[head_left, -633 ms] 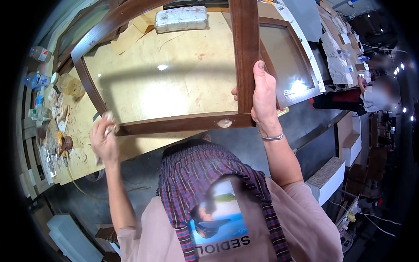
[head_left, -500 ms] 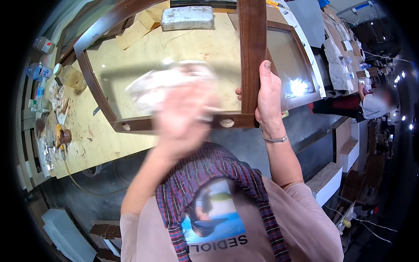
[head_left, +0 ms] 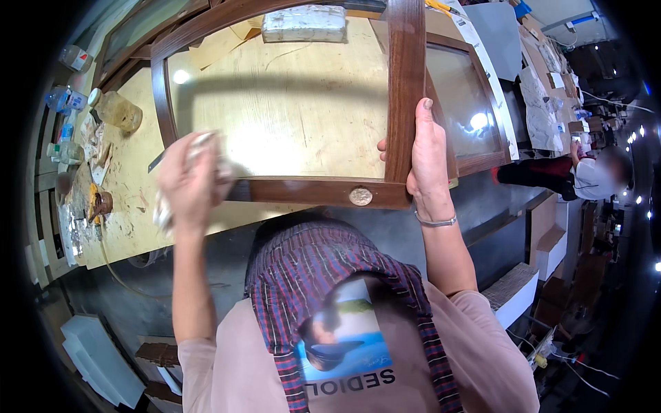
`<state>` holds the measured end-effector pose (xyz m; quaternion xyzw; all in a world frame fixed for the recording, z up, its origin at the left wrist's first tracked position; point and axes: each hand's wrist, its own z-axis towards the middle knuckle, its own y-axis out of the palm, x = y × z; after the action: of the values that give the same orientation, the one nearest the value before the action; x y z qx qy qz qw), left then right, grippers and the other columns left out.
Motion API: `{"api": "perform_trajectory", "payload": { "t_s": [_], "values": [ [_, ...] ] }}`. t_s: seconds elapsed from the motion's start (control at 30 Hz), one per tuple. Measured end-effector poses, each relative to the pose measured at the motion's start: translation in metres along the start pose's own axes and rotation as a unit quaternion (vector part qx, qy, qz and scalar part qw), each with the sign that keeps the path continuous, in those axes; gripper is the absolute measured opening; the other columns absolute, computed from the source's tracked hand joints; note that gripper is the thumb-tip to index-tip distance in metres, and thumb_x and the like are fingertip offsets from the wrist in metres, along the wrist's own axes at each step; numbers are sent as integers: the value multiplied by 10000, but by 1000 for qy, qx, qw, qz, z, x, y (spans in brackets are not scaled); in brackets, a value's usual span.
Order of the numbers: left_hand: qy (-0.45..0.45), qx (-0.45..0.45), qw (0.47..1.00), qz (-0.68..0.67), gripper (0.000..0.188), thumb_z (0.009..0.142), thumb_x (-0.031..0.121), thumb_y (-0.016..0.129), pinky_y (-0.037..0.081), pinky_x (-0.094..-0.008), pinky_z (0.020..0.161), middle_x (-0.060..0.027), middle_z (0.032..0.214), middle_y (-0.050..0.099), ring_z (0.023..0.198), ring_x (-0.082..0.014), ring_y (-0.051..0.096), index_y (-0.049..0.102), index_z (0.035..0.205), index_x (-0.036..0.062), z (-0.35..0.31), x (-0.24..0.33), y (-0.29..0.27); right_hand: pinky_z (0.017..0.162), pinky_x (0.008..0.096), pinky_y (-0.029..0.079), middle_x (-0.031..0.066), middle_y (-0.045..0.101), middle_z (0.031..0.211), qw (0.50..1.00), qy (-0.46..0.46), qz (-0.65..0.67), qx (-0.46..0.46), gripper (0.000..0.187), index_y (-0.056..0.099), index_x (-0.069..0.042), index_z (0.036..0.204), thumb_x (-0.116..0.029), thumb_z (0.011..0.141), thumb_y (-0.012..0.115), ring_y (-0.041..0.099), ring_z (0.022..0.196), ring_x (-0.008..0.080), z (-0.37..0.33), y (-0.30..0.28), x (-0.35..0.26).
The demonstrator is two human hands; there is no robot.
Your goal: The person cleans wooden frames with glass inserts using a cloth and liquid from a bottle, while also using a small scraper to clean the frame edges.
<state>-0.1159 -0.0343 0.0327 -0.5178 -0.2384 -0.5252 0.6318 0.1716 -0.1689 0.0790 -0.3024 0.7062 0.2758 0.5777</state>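
Note:
A dark brown wooden frame with a glass pane (head_left: 275, 117) stands tilted before me over the work table. My right hand (head_left: 428, 155) grips its right side rail (head_left: 406, 89), thumb on the outer side and fingertips showing past the inner edge. My left hand (head_left: 189, 175) is closed on a white cloth (head_left: 163, 210) at the frame's lower left corner, which the hand and cloth hide. Motion slightly smears that hand. A round pale spot (head_left: 360, 197) shows on the bottom rail.
Under the frame lies a pale wooden tabletop (head_left: 131, 227). Jars and bottles, one a jar of yellowish liquid (head_left: 117, 111), line its left side. A wrapped white block (head_left: 303, 25) sits at the back. Another glazed frame (head_left: 468, 103) lies right; a person (head_left: 595, 172) stands farther off.
My left hand has swept the cloth from the middle of the pane leftward to the lower left corner. The frame has shifted slightly right, with my right hand still holding it.

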Motion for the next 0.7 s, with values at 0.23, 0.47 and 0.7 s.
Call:
{"api": "perform_trajectory", "payload": {
  "t_s": [0.23,0.47,0.7],
  "values": [
    [292,-182,931,123,337,706,110,730,429,-451,900,-123,1122,569,1039,-335,529,661,1036,109,-29,35,83,518,286,518,113,619,798,998,58,-16,26,644,594,72,1053,-548,986,435,630,616,164,-4,4,-2],
    [233,-155,952,122,337,673,157,784,435,-440,872,-126,1090,559,996,-325,516,610,952,84,-23,27,89,509,296,520,120,613,779,992,115,-9,50,571,589,45,1069,-504,989,456,619,588,173,-3,-3,14],
    [70,-173,975,119,559,707,27,733,483,-404,927,-178,1170,583,1069,-336,595,527,1226,3,-23,-22,56,446,310,518,83,562,697,982,179,14,66,513,553,-19,989,-527,970,485,612,540,186,5,-32,67]
  ]
}}
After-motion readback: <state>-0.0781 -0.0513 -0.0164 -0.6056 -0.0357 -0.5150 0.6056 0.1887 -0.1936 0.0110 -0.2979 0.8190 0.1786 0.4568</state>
